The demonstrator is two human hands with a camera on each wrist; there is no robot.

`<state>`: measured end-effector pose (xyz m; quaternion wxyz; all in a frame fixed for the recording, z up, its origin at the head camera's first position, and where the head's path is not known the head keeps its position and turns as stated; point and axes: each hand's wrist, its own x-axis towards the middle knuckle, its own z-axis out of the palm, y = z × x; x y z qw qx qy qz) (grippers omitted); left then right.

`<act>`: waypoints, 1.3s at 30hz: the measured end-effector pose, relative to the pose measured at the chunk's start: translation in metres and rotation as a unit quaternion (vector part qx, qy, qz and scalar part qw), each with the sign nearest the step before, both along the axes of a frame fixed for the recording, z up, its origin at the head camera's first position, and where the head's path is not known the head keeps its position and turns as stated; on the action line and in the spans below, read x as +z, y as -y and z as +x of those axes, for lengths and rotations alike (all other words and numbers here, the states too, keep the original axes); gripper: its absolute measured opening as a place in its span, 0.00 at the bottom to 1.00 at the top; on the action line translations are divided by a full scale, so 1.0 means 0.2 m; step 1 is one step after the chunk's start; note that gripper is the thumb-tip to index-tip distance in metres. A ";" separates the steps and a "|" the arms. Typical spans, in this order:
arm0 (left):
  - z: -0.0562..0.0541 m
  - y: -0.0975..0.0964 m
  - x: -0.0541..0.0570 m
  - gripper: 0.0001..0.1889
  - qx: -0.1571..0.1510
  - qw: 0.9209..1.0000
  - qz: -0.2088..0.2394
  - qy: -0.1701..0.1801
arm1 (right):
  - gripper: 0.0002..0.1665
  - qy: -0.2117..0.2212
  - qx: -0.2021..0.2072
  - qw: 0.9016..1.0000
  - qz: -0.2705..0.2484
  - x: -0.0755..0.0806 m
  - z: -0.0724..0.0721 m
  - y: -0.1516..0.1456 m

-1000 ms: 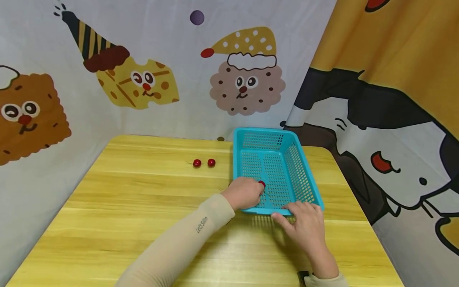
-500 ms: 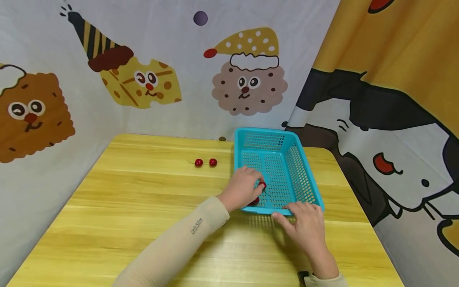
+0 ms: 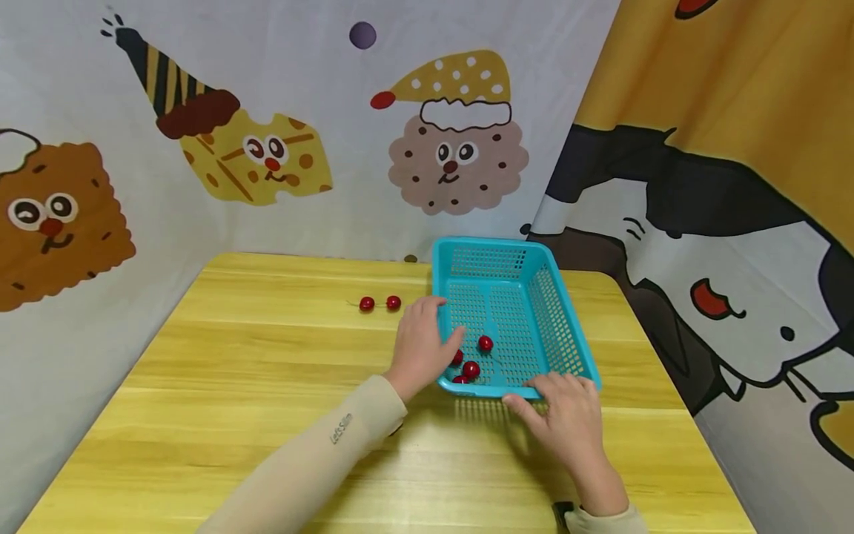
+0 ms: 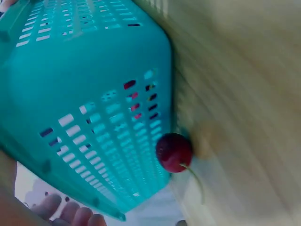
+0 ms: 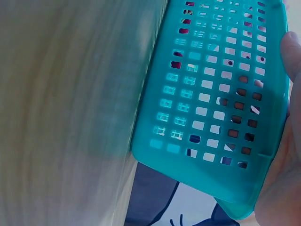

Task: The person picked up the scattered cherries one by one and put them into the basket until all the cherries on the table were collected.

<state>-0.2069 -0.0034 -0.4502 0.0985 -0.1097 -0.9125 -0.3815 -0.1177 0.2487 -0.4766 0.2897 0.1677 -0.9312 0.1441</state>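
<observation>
My left hand [image 3: 422,345] is over the left rim of a blue perforated plastic basket [image 3: 563,311], fingers loosely extended and holding nothing. Several red cherries lie at the basket's near left, one cherry [image 3: 485,343] slightly apart from the others. My right hand [image 3: 567,419] grips the near rim, thumb outside and fingers over the edge. Seen from the left wrist, a stemmed cherry [image 4: 174,152] sits on the table against the basket's outer wall; in the head view my left hand hides it.
Two more cherries lie on the wooden table [image 3: 267,356] left of the basket, a left cherry [image 3: 367,304] and a right cherry [image 3: 394,302], stems showing. A white printed cloth [image 3: 280,222] hangs behind the table, and a patterned curtain [image 3: 720,222] is at the right.
My left hand has let go of a cherry inside the basket and moved left to the rim, uncovering several cherries. The right hand has stayed on the near rim.
</observation>
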 end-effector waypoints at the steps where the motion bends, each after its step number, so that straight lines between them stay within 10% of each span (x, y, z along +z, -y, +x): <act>1: 0.00 0.02 0.00 0.34 0.005 1.000 0.010 0.013 | 0.41 0.001 0.000 1.000 0.000 0.00 0.00 0.00; 21: 0.04 0.12 -0.03 0.37 -0.032 0.991 0.084 0.098 | 0.35 0.020 -0.008 1.000 -0.002 0.01 0.01 0.00; 39: -0.17 0.43 -0.07 0.30 0.014 0.995 0.017 0.095 | 0.37 0.010 -0.005 1.000 -0.001 0.00 0.00 0.00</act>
